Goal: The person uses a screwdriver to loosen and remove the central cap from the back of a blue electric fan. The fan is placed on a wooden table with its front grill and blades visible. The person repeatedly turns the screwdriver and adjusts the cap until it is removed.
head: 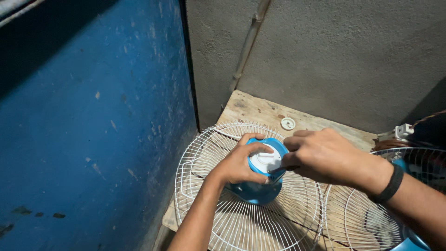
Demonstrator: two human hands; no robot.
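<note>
Motor housing [260, 190], blue plastic: probably rigid, light, smooth. Left hand [241, 162] wrapped around its side; right hand [320, 155] closed, pinching something dark at the cap [265, 161]. Thin wire grille [241, 218] beneath likely bends easily.

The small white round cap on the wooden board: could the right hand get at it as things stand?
Probably yes. The small white round cap lies bare on the wooden board, just beyond the right hand, nothing between them.
</note>
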